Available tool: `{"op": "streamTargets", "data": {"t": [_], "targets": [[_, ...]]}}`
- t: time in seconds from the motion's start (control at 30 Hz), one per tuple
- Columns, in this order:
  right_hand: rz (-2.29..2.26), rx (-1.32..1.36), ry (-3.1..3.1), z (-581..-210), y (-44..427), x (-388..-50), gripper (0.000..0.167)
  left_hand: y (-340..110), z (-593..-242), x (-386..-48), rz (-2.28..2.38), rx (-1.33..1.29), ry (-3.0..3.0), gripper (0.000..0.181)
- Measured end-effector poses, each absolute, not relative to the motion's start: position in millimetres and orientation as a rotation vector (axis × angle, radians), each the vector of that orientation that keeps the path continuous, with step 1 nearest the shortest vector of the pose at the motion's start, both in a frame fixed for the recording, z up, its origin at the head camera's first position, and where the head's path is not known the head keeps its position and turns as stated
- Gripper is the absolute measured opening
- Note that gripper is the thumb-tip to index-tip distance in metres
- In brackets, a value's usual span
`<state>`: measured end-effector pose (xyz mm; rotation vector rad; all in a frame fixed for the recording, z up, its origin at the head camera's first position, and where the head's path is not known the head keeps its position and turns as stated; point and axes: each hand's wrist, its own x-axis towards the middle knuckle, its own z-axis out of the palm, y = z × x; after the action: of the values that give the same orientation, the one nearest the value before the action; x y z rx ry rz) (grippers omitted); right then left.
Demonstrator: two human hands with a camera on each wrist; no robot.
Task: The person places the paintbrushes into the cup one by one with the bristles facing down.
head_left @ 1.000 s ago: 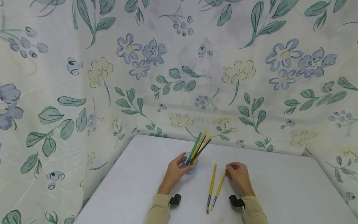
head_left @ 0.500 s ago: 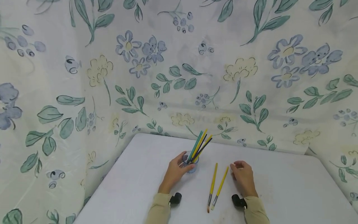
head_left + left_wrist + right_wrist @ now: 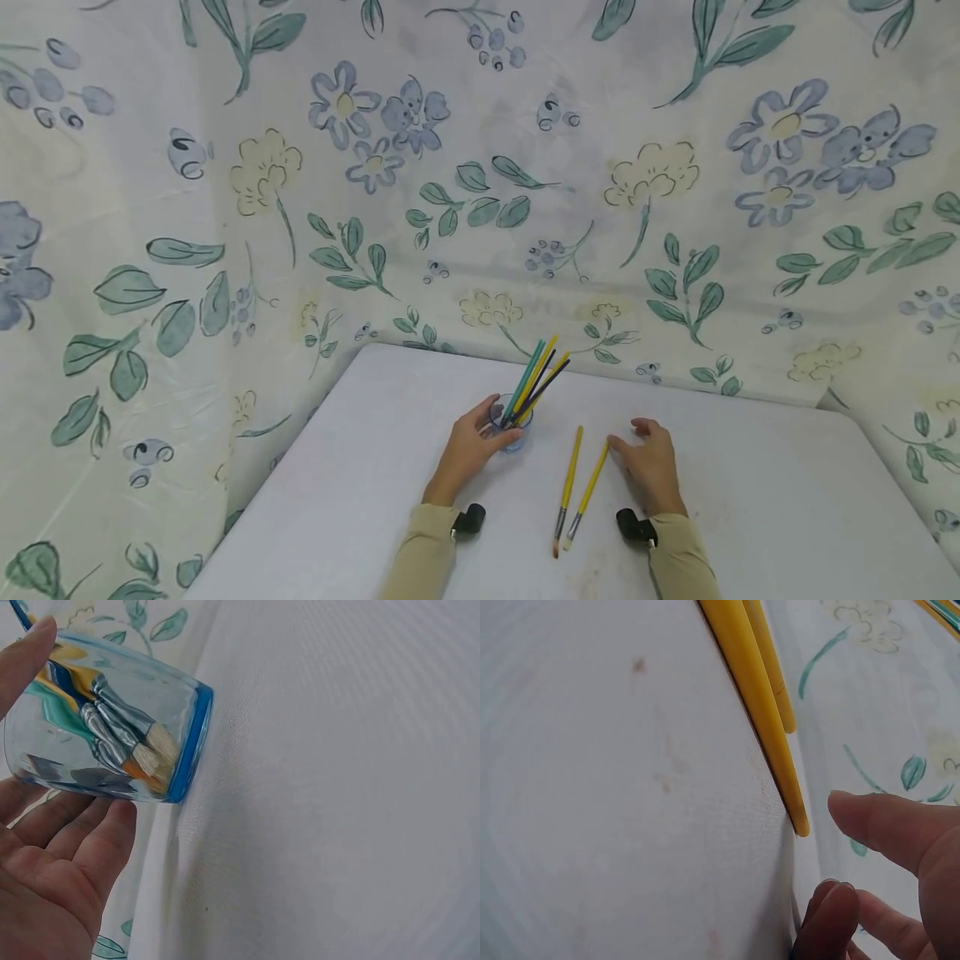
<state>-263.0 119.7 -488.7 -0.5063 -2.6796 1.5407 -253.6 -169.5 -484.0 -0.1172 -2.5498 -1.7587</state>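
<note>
My left hand (image 3: 468,446) holds a clear glass (image 3: 516,443) with a blue base, thumb on one side and fingers on the other. Inside the glass (image 3: 193,742), bristles down, lean several paintbrushes (image 3: 536,379) with yellow, teal and dark blue handles. Two yellow-handled paintbrushes lie on the table, bristles toward me: one on the left (image 3: 570,471) and one on the right (image 3: 592,483). My right hand (image 3: 651,462) is beside the right brush's handle end, thumb and fingers spread. In the right wrist view a small gap parts the thumb (image 3: 877,825) from that brush (image 3: 780,769).
The white-covered table (image 3: 787,500) has faint stains near its front. Behind it and at the sides hangs a floral-patterned sheet (image 3: 420,242). A black wrist camera (image 3: 470,520) sits on the left wrist, another camera (image 3: 636,527) on the right.
My right hand first drew away to the right from the brush's handle end, then came slightly back, thumb and fingers wider apart. The left hand keeps holding the glass. The head view has tilted slightly.
</note>
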Motion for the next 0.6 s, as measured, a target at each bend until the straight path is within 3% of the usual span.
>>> {"op": "streamTargets", "data": {"t": [0.6], "targets": [[1.306, -0.389, -2.970, -477.6, 112.2, -255.8, 0.048, -169.7, -483.5, -252.9, -1.736, -0.112, -2.559, 0.090]]}}
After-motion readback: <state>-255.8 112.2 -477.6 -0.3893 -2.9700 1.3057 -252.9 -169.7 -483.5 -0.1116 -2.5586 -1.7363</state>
